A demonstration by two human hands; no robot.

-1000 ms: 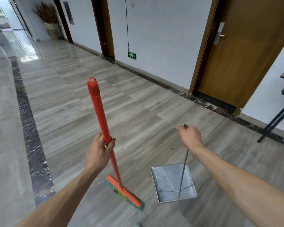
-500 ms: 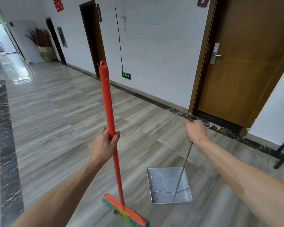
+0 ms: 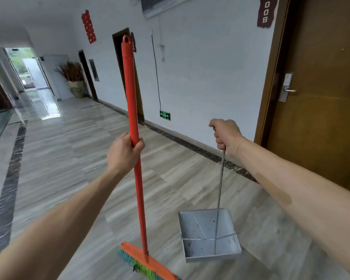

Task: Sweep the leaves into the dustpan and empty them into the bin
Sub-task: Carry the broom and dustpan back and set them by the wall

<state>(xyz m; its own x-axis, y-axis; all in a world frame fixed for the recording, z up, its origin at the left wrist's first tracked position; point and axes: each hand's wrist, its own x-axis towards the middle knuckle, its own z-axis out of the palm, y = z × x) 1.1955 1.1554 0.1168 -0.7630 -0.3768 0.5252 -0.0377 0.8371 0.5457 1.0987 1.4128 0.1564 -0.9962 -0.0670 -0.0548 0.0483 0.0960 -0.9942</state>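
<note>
My left hand [image 3: 124, 153] grips the orange broom handle [image 3: 132, 102] near its middle, holding the broom almost upright. The broom head [image 3: 148, 261], orange with green and teal bristles, hangs low near the floor at the bottom centre. My right hand [image 3: 226, 136] is closed around the top of a thin metal rod that runs down to a square metal dustpan [image 3: 200, 225]. The dustpan hangs to the right of the broom head, and its tray looks empty. No leaves or bin are in view.
A long corridor with grey wood-look floor tiles [image 3: 69, 158] stretches ahead to the left. A white wall with a green exit sign [image 3: 165, 115] runs along the right, with a brown door [image 3: 319, 98] close by. A potted dry plant [image 3: 72, 79] stands far down the hall.
The view has lifted from the floor toward the corridor and wall. Both hands have risen with it, and the broom now stands more upright. The table at the right has left the view.
</note>
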